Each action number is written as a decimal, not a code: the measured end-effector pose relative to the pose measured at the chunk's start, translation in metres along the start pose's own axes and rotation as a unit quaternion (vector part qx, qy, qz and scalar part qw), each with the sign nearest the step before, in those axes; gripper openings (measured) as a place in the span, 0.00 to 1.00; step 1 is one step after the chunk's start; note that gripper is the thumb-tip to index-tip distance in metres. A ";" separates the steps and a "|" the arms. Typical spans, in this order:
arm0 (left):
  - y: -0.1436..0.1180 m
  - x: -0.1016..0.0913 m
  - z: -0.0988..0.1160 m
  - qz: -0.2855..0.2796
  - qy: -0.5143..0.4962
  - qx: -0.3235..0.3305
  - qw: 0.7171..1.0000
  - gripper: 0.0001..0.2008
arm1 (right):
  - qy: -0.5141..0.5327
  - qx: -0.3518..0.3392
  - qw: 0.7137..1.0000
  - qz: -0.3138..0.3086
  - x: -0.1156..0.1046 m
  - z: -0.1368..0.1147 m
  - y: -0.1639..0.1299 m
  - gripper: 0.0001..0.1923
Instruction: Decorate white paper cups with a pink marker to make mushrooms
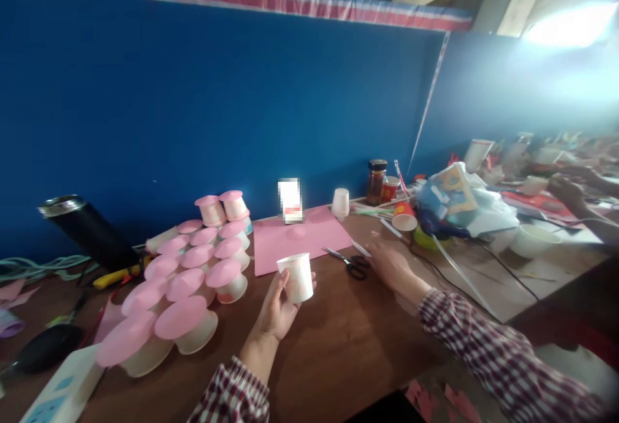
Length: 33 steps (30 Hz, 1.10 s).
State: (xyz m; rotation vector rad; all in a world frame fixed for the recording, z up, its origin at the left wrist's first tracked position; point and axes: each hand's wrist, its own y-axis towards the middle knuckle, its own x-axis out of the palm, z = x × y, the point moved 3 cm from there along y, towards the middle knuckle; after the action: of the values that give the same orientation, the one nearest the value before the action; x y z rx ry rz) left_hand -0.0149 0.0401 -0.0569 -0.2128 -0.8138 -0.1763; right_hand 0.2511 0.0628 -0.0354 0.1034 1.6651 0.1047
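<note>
My left hand [280, 307] is wrapped round a white paper cup [296, 279], held upright with its open rim on top, above the brown table. To the right, my right hand [387, 262] is low over the table, its fingers blurred. Beside its fingertips lies a thin white strip [360, 249], and just left of the hand is a pair of black-handled scissors [351, 263]. Behind the held cup lies a pink sheet [316, 239]. Several cups topped with pink paper discs [186, 284] stand in rows to the left.
Far left are a black flask [89, 233], a power strip [62, 387] and a yellow-handled tool [116, 276]. An upside-down paper cup [340, 202], a dark-lidded jar [376, 181], red cups [403, 215] and a plastic bag [464, 200] stand at the back right. A blue partition [217, 100] rises behind.
</note>
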 end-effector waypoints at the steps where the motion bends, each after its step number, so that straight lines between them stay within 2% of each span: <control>1: 0.000 -0.001 0.000 -0.001 0.002 0.003 1.000 0.25 | 0.004 0.003 1.000 -0.002 0.003 0.001 0.000 0.10; 6: 0.000 0.000 0.005 -0.016 0.019 0.055 0.998 0.24 | 0.041 0.007 0.999 -0.002 0.015 0.008 0.005 0.11; 8: 0.000 0.001 0.007 -0.018 0.014 0.056 0.998 0.23 | 0.055 0.000 0.998 0.002 0.019 0.015 0.008 0.11; 10: 0.001 0.003 0.010 -0.017 -0.013 0.059 0.998 0.21 | 0.068 -0.009 0.997 0.026 0.019 0.022 0.011 0.12; 12: 0.004 0.002 0.013 -0.009 -0.058 0.070 0.996 0.18 | 0.107 -0.007 0.990 0.090 0.013 0.024 0.012 0.13; 15: 0.010 0.000 0.015 0.035 -0.104 0.081 0.991 0.14 | 0.213 0.015 0.960 0.179 -0.001 0.010 0.007 0.11; 19: 0.015 0.007 0.011 0.068 -0.118 0.089 0.987 0.12 | 0.406 -0.068 0.901 0.138 -0.017 -0.048 -0.001 0.12; 22: 0.017 0.020 0.002 0.054 -0.119 0.099 0.987 0.14 | 0.509 -0.142 0.838 0.137 -0.027 -0.092 -0.004 0.13; 24: 0.019 0.029 -0.003 0.022 -0.112 0.101 0.988 0.15 | 0.540 -0.170 0.813 0.133 -0.028 -0.110 -0.003 0.13; 28: 0.024 0.036 -0.006 -0.022 -0.024 0.118 0.992 0.16 | 0.590 -0.178 0.775 0.140 -0.027 -0.114 0.004 0.15; 33: 0.025 0.033 0.004 -0.038 0.132 0.141 0.981 0.20 | 0.611 -0.190 0.758 0.128 -0.022 -0.102 0.008 0.17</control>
State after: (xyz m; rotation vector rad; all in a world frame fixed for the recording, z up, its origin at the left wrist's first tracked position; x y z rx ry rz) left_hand 0.0101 0.0630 -0.0331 0.1075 -0.5747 -0.1559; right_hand 0.1513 0.0673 -0.0025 -0.0814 2.8904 0.8766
